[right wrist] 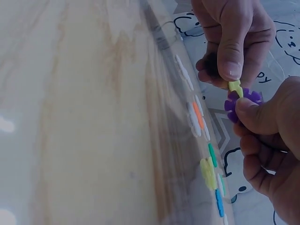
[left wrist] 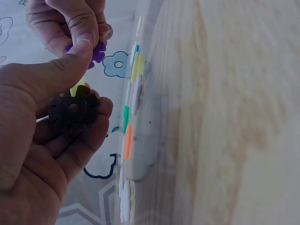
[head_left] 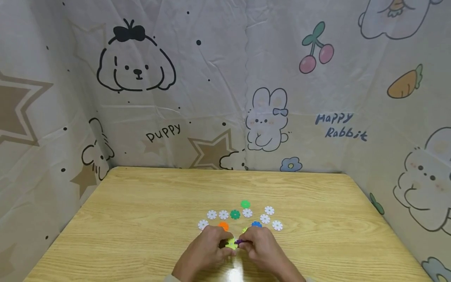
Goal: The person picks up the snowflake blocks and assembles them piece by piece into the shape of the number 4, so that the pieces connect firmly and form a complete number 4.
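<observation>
My left hand (head_left: 210, 249) grips a yellow notched disc (head_left: 231, 244) and a black notched disc (left wrist: 73, 108), which lies against its curled fingers in the left wrist view. Between the thumb and fingers of my right hand (head_left: 262, 247) is a purple notched disc (right wrist: 242, 102). The yellow disc's edge meets the purple disc's rim in the right wrist view; how deep it sits in a notch I cannot tell. Both hands are close together above the near part of the table.
Flat on the wooden table (head_left: 148, 207) beyond my hands lie several white discs (head_left: 223, 214), a dark green disc (head_left: 235, 214), a light green disc (head_left: 245, 204), an orange disc (head_left: 223, 226) and a blue disc (head_left: 257, 224). A printed cloth (head_left: 211, 98) hangs behind the table.
</observation>
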Tool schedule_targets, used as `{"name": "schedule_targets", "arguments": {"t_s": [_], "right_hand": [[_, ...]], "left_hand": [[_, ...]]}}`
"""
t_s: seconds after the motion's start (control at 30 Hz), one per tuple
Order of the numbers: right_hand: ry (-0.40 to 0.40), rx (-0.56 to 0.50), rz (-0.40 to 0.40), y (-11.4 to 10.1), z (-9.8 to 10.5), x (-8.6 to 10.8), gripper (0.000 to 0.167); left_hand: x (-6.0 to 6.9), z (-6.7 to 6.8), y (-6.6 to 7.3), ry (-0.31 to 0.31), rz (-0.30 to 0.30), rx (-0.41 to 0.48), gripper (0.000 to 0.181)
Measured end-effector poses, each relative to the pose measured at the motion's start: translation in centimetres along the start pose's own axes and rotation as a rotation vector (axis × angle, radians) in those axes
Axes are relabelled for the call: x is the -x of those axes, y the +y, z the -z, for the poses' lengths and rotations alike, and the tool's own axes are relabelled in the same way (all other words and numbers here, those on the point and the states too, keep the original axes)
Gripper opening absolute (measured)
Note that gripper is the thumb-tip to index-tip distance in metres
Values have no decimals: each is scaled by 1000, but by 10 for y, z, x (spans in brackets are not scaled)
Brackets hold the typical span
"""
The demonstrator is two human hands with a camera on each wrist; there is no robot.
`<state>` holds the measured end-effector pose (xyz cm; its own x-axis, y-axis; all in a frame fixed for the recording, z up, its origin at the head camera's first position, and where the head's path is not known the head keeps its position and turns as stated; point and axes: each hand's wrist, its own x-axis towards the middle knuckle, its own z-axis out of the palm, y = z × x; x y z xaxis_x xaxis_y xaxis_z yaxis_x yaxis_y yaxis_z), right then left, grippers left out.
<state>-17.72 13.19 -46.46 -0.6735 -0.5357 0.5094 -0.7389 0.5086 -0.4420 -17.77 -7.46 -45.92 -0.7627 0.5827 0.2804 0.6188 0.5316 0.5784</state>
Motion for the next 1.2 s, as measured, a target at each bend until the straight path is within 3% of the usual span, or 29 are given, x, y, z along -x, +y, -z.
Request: {"name": "schedule_targets", "arguments": {"t_s": [0.2, 0.47, 0.93, 1.2], "right_hand": [[-14, -41, -24, -1, -1, 1, 8], [-70, -107, -57, -3, 0, 1, 5], [-138, -156, -104, -6, 3, -3, 4], [-188, -224, -231, -5, 10, -1, 4]], "left_hand": [[0, 2, -1, 3, 13, -14, 27], [0, 4, -3, -12, 65, 14, 19], [0, 3, 0, -11, 23, 5, 16], [4, 5, -3, -2, 81, -7, 12]]}}
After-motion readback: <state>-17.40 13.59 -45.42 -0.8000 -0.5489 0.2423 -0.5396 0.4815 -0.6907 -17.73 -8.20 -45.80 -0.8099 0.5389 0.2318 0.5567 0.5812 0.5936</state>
